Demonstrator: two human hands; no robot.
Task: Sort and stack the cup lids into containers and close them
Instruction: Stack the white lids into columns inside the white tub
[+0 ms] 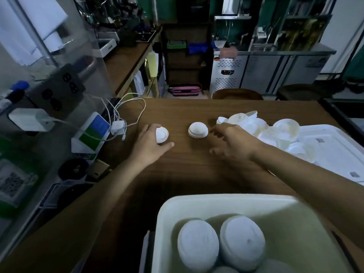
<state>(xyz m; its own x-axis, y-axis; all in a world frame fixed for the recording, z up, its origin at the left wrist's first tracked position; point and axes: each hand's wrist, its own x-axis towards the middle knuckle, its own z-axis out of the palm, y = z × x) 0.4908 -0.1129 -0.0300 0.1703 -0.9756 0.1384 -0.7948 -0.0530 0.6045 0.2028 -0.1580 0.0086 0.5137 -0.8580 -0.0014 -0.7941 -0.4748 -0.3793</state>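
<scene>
My left hand (150, 146) is shut on a white cup lid (162, 134) resting on the wooden table (187, 170). A short stack of white lids (198, 130) stands in the middle of the table. My right hand (234, 142) hovers just right of that stack, fingers apart and holding nothing. A loose heap of white and clear lids (275, 133) lies at the right. The near white container (254, 207) holds stacks of white lids (242, 242).
A flat white container lid (334, 150) lies at the right under the heap. White charger cables (126, 115) and an adapter sit at the table's left edge beside a green and blue stand (92, 133). Steel counters stand at the back.
</scene>
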